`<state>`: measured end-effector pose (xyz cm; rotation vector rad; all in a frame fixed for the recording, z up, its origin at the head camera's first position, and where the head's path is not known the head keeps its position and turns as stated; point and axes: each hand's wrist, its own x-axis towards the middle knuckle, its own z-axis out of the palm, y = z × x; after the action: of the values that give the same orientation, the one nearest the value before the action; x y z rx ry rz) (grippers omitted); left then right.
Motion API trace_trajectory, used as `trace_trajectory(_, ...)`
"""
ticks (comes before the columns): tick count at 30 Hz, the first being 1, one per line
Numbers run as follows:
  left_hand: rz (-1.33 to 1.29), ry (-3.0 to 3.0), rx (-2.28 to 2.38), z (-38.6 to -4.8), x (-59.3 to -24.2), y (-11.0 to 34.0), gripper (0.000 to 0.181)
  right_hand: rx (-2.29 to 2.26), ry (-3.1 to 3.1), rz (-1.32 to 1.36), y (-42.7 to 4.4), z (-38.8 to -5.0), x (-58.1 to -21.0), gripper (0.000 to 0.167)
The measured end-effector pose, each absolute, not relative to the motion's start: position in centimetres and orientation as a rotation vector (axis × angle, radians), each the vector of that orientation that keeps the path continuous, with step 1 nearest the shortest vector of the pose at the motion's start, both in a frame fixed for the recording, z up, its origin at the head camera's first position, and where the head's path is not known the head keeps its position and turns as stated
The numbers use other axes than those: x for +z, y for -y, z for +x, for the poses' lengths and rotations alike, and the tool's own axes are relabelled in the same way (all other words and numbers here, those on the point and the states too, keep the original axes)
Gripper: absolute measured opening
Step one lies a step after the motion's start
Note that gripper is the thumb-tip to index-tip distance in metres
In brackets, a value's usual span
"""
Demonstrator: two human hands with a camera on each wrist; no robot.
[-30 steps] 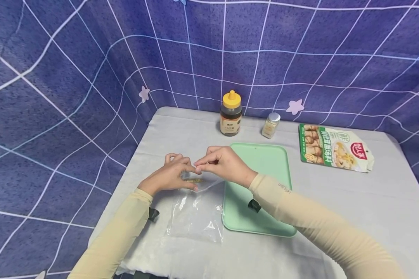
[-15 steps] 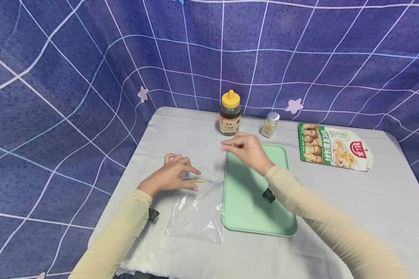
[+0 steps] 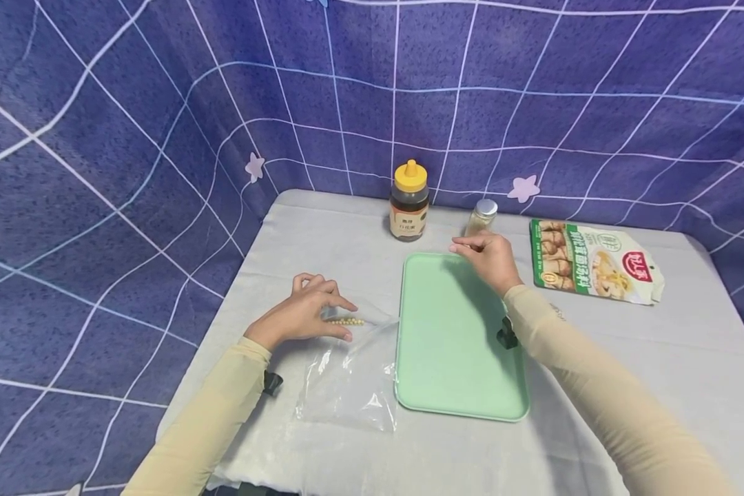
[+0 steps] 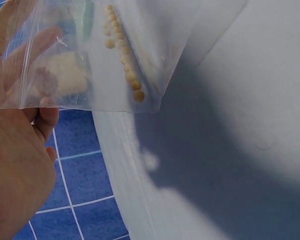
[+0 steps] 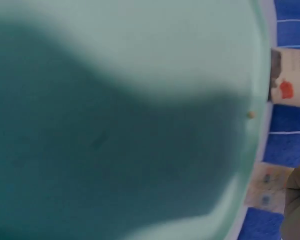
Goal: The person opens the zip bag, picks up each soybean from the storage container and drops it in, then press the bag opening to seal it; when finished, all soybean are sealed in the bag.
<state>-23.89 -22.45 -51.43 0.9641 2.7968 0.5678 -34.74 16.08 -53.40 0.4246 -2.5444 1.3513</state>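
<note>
My left hand [image 3: 306, 311] holds the mouth of a clear zip bag [image 3: 350, 389], thumb and index finger spread apart at its opening. In the left wrist view, some of its fingers show through the plastic. Inside the bag, a row of pale yellow soybeans [image 4: 125, 55] lies along a fold. My right hand [image 3: 486, 260] is over the far edge of the green tray [image 3: 459, 344], thumb and index fingertips close together and nothing visible between them. One small soybean [image 5: 251, 114] sits near the tray's rim in the right wrist view.
A honey bottle [image 3: 408, 213] with a yellow cap stands behind the tray. Beside it is a small silver-lidded jar [image 3: 482, 215], partly covered by my right hand. A green and white food packet [image 3: 595, 262] lies at the right. A blue curtain [image 3: 372, 89] hangs behind the table.
My right hand has left the bag's mouth and moved right and away from me, to the tray's far edge. The left hand and the bag have stayed in place.
</note>
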Motion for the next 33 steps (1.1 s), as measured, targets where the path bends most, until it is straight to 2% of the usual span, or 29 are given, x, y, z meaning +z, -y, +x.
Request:
trace_trajectory(11, 0.971, -2.789, 0.585, -23.8, -51.5, 22.5, 0.059, 1.209, 2.773, 0.395, -16.9, -35.0, -55.6, 0.015)
trace_trajectory(33, 0.991, -2.799, 0.574, -23.8, -51.6, 22.3, 0.058, 1.142, 2.839, 0.419, -16.7, -35.3, -56.8, 0.014)
